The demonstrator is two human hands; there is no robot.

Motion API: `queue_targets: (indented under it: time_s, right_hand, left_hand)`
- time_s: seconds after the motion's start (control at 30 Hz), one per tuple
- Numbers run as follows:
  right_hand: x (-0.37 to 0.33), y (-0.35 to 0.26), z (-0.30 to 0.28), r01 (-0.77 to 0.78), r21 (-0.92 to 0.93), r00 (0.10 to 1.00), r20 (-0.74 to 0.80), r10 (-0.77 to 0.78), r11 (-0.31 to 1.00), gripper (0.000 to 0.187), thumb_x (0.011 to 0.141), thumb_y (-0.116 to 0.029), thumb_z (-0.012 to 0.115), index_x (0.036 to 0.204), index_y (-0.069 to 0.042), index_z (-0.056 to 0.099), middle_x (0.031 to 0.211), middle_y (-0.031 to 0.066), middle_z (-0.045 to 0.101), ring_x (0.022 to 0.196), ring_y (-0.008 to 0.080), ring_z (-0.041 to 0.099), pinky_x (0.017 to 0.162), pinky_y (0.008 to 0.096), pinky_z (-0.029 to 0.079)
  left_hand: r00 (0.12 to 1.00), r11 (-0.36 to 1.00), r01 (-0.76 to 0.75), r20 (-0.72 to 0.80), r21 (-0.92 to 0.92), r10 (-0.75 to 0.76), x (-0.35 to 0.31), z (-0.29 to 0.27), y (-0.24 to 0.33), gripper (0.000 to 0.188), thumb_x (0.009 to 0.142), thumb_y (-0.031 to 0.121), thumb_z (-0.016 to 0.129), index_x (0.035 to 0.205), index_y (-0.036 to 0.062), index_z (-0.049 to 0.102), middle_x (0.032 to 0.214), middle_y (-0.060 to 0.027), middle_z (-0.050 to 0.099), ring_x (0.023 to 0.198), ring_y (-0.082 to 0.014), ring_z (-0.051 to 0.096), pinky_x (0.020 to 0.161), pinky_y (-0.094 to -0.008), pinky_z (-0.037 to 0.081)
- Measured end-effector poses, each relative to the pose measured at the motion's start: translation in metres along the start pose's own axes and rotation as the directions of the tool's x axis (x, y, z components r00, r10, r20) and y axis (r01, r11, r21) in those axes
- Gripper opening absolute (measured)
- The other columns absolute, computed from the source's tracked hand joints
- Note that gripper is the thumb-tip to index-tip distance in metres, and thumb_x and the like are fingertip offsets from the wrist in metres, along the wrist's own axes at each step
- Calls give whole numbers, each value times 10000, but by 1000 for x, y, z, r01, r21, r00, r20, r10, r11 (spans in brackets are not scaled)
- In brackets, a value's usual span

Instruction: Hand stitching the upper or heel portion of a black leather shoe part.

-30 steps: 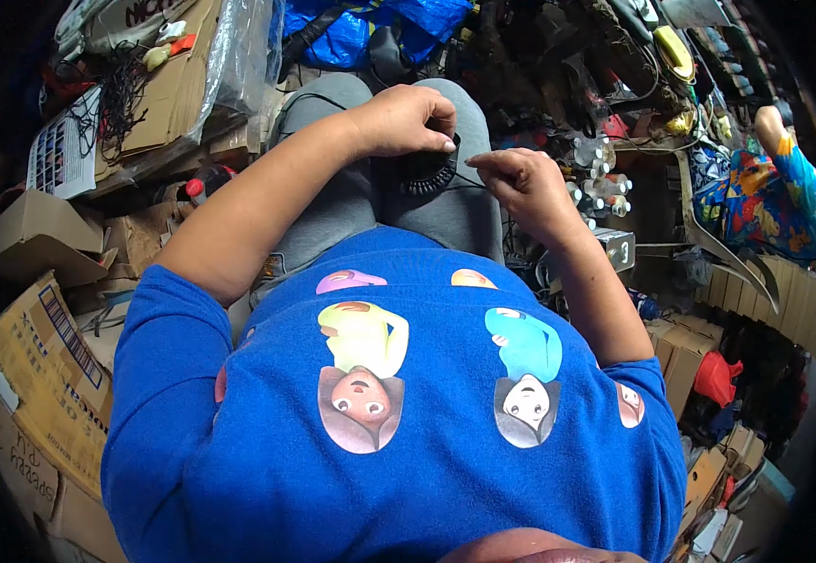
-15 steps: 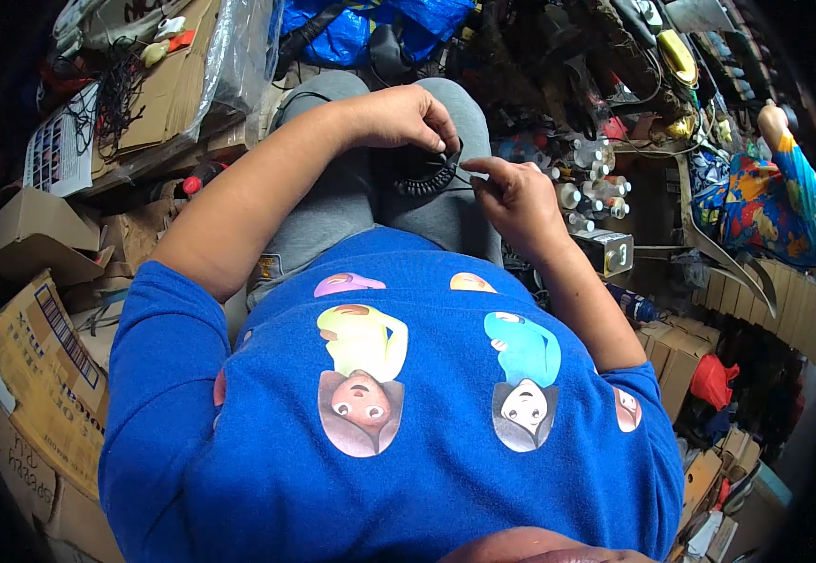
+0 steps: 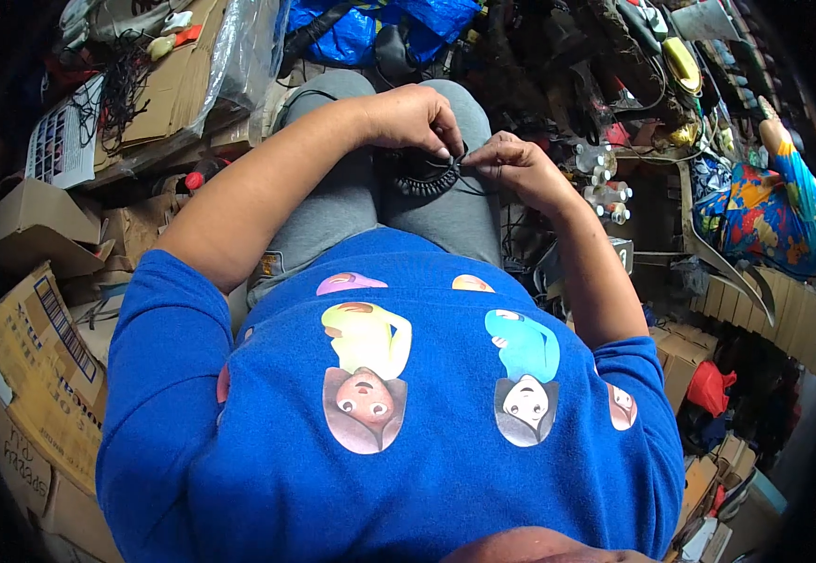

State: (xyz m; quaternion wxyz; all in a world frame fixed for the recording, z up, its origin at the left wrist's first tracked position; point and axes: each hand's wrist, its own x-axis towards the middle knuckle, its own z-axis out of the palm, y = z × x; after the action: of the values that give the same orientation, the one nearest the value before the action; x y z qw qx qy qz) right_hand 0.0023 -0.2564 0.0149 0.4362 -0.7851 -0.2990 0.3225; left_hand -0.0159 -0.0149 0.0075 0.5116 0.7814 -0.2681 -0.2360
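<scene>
A black coiled cord (image 3: 427,184) with ridged loops rests over my grey-trousered right thigh (image 3: 445,220). My left hand (image 3: 417,120) is bent over its upper end, thumb and fingers pinching the black cord. Just to the right, my right hand (image 3: 519,171) has its thumb and fingertips pressed together on a thin black strand beside the coil. The fingertips of both hands nearly meet there. A loose length of the strand runs below my right hand. Fine detail between the fingertips is too small to make out.
Clear bottles (image 3: 605,192) stand right of my knees. Cardboard boxes (image 3: 37,230) crowd the left, below a cardboard stack (image 3: 169,94) with tangled cables. A blue plastic bag (image 3: 342,38) lies ahead. At far right is another person in a colourful garment (image 3: 764,211).
My right hand has moved slightly up and left to the coil. Its outstretched index finger has closed into a pinch. My left hand keeps its hold, barely shifting.
</scene>
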Motion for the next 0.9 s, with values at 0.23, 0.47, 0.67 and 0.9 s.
queue_targets:
  time_s: [0.23, 0.47, 0.67, 0.9]
  right_hand:
    - [-3, -24, 28, 27, -79, 978, -202, -42, 997, 88, 794, -34, 687, 881, -39, 692, 804, 26, 584, 796, 100, 598, 702, 234, 482]
    - [-25, -28, 29, 100, -500, 947, -219, -237, 860, 263, 702, -46, 689, 949, -132, 710, 773, 99, 535, 712, 285, 553, 633, 365, 457]
    - [-33, -23, 40, 69, -481, 954, -224, -198, 874, 331, 766, -10, 624, 1064, -142, 682, 765, 64, 483, 767, 195, 517, 700, 278, 413]
    - [-8, -10, 3, -22, -131, 1000, 3, 23, 991, 412, 728, 54, 536, 1028, -169, 709, 895, 62, 554, 902, 189, 530, 836, 287, 435]
  left_hand:
    - [980, 980, -7, -196, 199, 47, -8, 8, -2, 307, 713, 29, 660, 1008, 108, 689, 920, -87, 563, 815, -207, 584, 760, -322, 478]
    - [878, 965, 128, -479, 230, -3, -69, 20, 24, 317, 725, -73, 571, 990, 78, 658, 918, -104, 554, 783, -231, 583, 810, -349, 442]
    - [797, 798, 154, -551, 583, 248, -76, 49, 15, 227, 708, 31, 676, 912, 128, 701, 717, -49, 535, 740, -215, 560, 685, -337, 427]
    - [812, 887, 28, -528, 461, 249, -59, 42, -1, 245, 705, 45, 689, 901, 187, 724, 687, -36, 481, 689, -210, 508, 646, -337, 420]
